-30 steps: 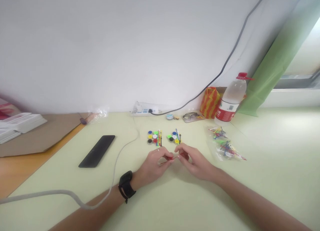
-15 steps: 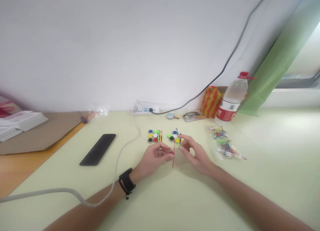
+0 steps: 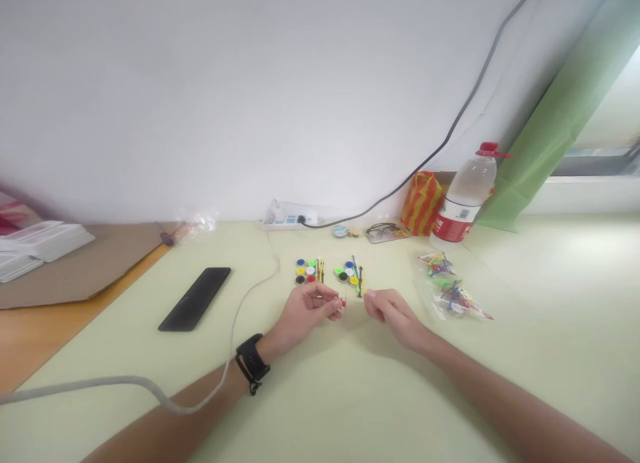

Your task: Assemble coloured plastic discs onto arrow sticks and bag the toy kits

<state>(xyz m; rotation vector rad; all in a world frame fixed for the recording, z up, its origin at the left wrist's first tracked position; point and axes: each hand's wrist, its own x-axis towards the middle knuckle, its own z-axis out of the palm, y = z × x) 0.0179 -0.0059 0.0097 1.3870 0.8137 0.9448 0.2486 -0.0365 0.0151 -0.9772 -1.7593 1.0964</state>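
My left hand (image 3: pixel 305 314) is closed in a pinch on a small red spinner (image 3: pixel 343 304), held just above the table. Its thin red pointer shows only as a faint blurred line. To the right, apart from the spinner, my right hand (image 3: pixel 395 314) has its fingers curled in against the thumb; I see nothing in them. Beyond the hands lie two groups of small coloured discs, a left group (image 3: pixel 311 271) and a right group (image 3: pixel 343 276), each with thin coloured sticks beside it. A black double-ended arrow (image 3: pixel 360 283) lies close to my right fingertips.
Right of my right hand lie clear bags (image 3: pixel 455 293) of coloured pieces. A large water bottle (image 3: pixel 463 203) and a striped bag (image 3: pixel 423 203) stand behind. A black phone (image 3: pixel 195 299) and a grey cable (image 3: pixel 235 323) are at left; a power strip (image 3: pixel 287 221) sits by the wall.
My right hand's fingers, apart before, have curled in. The red pointer, sharp and upright before, is now blurred. My left hand keeps its pinch nearly in place.
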